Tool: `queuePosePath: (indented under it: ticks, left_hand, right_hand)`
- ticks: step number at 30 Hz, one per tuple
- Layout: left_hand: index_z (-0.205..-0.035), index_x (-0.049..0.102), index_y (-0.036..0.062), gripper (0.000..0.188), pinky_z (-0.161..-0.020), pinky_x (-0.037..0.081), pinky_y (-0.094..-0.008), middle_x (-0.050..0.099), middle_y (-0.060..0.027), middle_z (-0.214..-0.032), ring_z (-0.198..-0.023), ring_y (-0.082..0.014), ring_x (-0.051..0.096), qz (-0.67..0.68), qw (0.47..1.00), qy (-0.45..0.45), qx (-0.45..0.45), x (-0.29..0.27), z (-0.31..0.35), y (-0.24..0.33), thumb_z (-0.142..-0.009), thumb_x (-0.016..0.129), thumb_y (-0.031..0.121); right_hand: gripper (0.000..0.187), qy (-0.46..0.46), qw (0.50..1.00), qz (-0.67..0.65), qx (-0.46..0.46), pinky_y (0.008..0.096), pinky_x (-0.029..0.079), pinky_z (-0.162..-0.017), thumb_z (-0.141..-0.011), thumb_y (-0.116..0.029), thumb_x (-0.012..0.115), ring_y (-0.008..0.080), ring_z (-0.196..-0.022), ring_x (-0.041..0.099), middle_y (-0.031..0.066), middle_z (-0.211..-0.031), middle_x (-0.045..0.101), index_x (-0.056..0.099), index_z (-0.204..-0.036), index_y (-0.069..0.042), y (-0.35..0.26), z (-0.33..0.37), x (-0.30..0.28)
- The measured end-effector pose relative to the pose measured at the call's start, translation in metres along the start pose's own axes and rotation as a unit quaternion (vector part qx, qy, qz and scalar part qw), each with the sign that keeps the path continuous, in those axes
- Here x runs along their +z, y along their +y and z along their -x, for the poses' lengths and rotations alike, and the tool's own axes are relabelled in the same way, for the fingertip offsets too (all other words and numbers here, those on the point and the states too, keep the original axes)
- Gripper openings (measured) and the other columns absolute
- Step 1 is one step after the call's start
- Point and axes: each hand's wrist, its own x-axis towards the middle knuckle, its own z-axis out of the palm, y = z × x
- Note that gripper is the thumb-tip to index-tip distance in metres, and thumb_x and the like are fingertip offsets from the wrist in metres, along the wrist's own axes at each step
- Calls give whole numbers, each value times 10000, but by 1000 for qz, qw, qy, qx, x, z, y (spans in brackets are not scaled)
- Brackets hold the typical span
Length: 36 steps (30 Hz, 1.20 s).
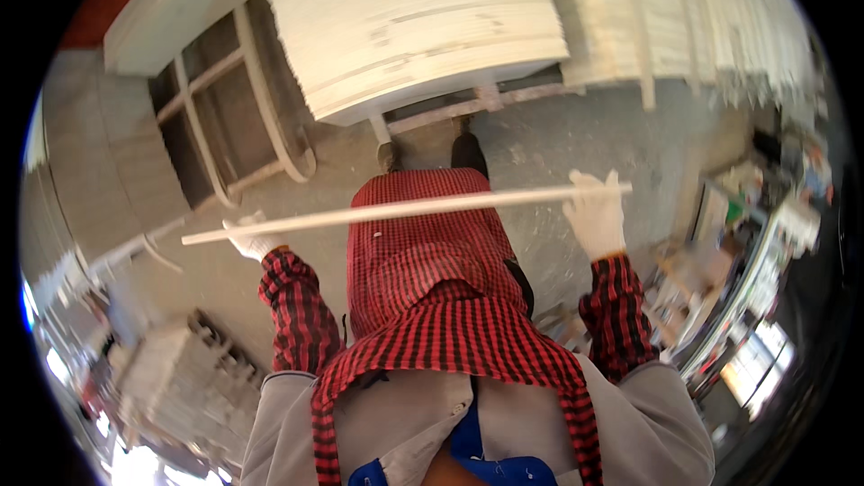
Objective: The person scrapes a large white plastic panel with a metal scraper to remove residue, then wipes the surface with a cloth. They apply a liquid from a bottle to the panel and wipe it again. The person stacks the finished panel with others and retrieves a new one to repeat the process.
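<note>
Above the floor (661, 139), well short of the near edge of a tall pale stack of boards (423, 31), a long pale wooden strip (405, 211) spans the person's body, in front of a red and black checked apron (418, 238). The gloved left hand (256, 236) grips it close to one end; the gloved right hand (594, 211) closes around it near the other, the left end sitting slightly lower in view. The strip is already picked up and held by both hands, touching neither the stack nor the floor as far as shows; setting it down is not yet done. Beyond the stack's left edge stands a wooden frame (256, 81); past its right edge, a second pale stack (670, 22).
</note>
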Motion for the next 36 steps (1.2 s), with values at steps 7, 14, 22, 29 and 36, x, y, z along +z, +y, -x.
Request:
queuePosePath:
  ticks: [7,14,22,29,36]
  left_hand:
    - [-992,627,45,466,-925,512,-393,620,-44,-952,-912,-173,630,-73,992,-82,-68,37,116,-30,-1078,378,429]
    - [-1082,618,37,470,-947,501,-394,626,-57,-1020,-975,-185,630,-19,996,-55,-70,56,102,-124,-1070,384,445]
    - [-1104,616,26,492,-947,494,-386,631,-68,-1040,-995,-192,624,78,993,-35,-82,66,79,-193,-1062,392,462]
    - [-1123,614,16,513,-947,488,-379,636,-77,-1056,-1012,-199,618,133,988,-27,-69,67,61,-218,-1054,398,477]
    - [-1142,612,7,536,-946,481,-372,640,-86,-1073,-1029,-206,613,159,985,-32,-59,77,45,-223,-1047,405,492]
  right_hand:
    - [157,-40,983,-166,70,413,466,-683,-823,-138,681,318,-813,586,123,-841,621,633,-941,-46,22,-69,9]
    - [300,-46,985,0,168,447,502,-748,-941,-256,597,383,-845,622,211,-882,575,526,-1086,-3,36,-110,67]
    - [524,-14,981,-24,193,449,527,-813,-977,-276,561,391,-979,624,240,-1036,580,428,-1397,7,36,-129,98]
    - [612,-3,988,-8,157,456,520,-833,-960,-311,586,389,-1012,613,236,-1075,575,382,-1447,0,69,-138,138]
    - [687,-64,976,84,191,475,505,-837,-946,-373,593,394,-1017,596,235,-1089,565,363,-1485,-16,28,-145,117]
